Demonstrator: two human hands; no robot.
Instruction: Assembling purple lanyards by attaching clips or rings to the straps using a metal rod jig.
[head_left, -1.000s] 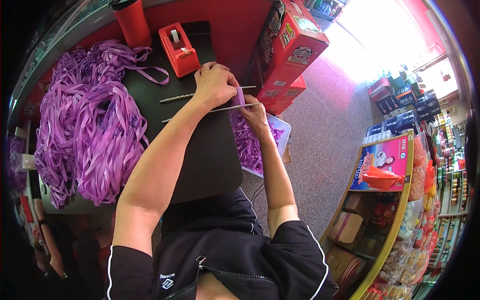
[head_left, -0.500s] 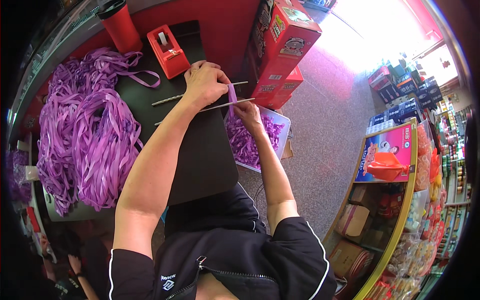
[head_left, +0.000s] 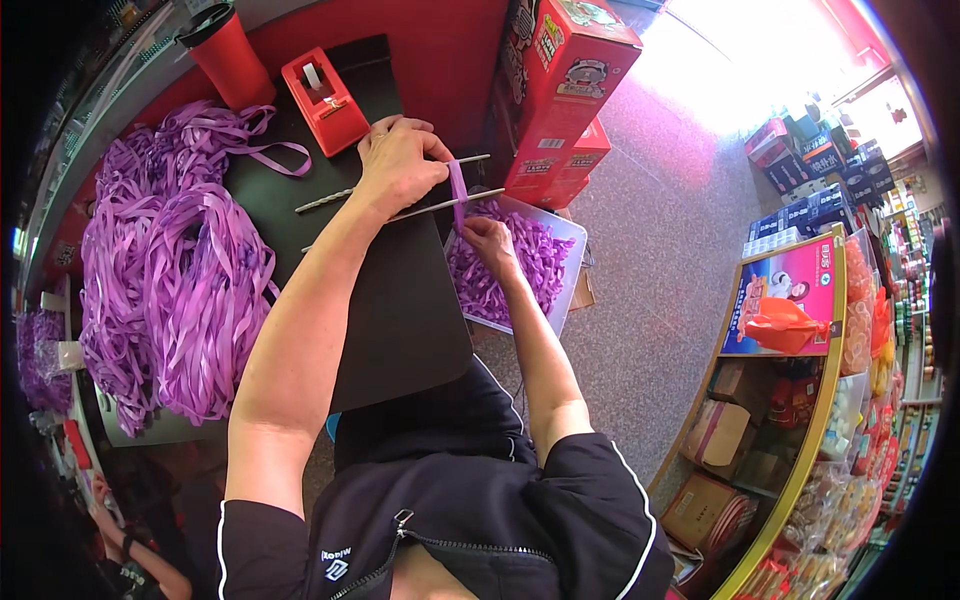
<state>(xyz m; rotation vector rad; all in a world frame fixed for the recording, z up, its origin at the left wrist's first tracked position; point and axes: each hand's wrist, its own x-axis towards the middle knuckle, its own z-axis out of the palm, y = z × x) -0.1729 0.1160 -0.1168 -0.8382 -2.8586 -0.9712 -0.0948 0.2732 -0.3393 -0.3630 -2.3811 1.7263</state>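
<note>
Two thin metal rods [head_left: 478, 196] stick out past the right edge of the black tabletop [head_left: 410, 310], a gap between them. A strip of purple ribbon [head_left: 458, 184] runs across both rods near their right ends. My left hand [head_left: 400, 165] is closed at the ribbon's upper part, beside the far rod; its fingertips are partly hidden. Just below the near rod, my right hand [head_left: 489, 246] pinches the ribbon's lower part. Beneath that hand stands a white bin [head_left: 570, 262] full of short purple ribbon pieces [head_left: 535, 262]. A large heap of long purple ribbons [head_left: 205, 300] covers the table's left side.
A red tape dispenser [head_left: 325, 102] and a red tumbler [head_left: 232, 62] stand at the table's far side. Red boxes [head_left: 570, 95] are stacked behind the bin. To the right is a shelf unit [head_left: 775, 400] with packaged goods. Another person's arm [head_left: 140, 555] shows at lower left.
My right hand has dropped from beside the near rod to just below it, drawing the ribbon down across both rods. My left hand stays by the far rod. The view has shifted slightly.
</note>
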